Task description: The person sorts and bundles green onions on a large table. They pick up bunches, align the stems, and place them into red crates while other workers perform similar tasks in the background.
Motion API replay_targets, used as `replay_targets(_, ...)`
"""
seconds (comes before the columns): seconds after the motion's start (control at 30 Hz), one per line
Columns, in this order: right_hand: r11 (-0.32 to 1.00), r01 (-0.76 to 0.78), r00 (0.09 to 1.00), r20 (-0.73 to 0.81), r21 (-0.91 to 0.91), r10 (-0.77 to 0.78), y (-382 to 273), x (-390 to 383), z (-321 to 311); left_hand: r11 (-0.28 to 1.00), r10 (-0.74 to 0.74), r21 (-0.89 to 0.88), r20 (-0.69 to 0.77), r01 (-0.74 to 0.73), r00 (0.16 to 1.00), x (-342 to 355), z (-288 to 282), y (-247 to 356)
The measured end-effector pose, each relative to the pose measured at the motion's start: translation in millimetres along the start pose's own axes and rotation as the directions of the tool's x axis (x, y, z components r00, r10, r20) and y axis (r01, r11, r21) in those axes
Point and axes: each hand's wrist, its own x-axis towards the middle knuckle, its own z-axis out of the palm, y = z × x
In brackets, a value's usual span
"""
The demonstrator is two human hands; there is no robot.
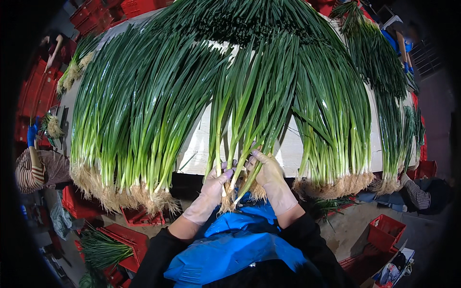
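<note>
Seen from the head camera, two gloved hands work low at the center of a pale tabletop (194, 152); the left hand (209, 194) is closed around pale lower stems of the middle bunch (252, 91) of leafy, rooted alliums; the right hand (273, 185), just beside it, pinches stems of the same bunch between thumb and fingers; how many stems each holds cannot be told behind the fingers. Three groups fan along the near side, one middle bunch between a broad left row (137, 115) and a right row (336, 120); one dark-leaved heap (240, 19) lies across the far side; single stalks overlap too closely to count. Parts of at least four co-workers show, two at left (43, 168) and two at right (422, 194); red crates (385, 230) stand around the table, too overlapped for a sure count. Roots hang past the tabletop's near edge; two bare wedges of board flank the middle bunch, the narrower at right; one blue apron (230, 249) fills the space below the hands, between two dark sleeves (312, 240).
</note>
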Motion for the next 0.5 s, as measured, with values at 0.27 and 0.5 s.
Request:
replay_targets(0.27, 0.998, -0.014, 0.994, 0.111, -0.062, 0.021, 11.1, -8.1, 2.6, 0.998, 0.050, 0.031, -0.056, -0.048, 0.997, 1.4, 12.2, -8.0)
replay_targets(0.5, 0.995, 0.025, 0.989, 0.146, -0.093, -0.011, 1.4, -17.8, 11.6, 0.996, 0.000, 0.089, -0.089, 0.008, 0.996, 8.9, 6.9, -16.2)
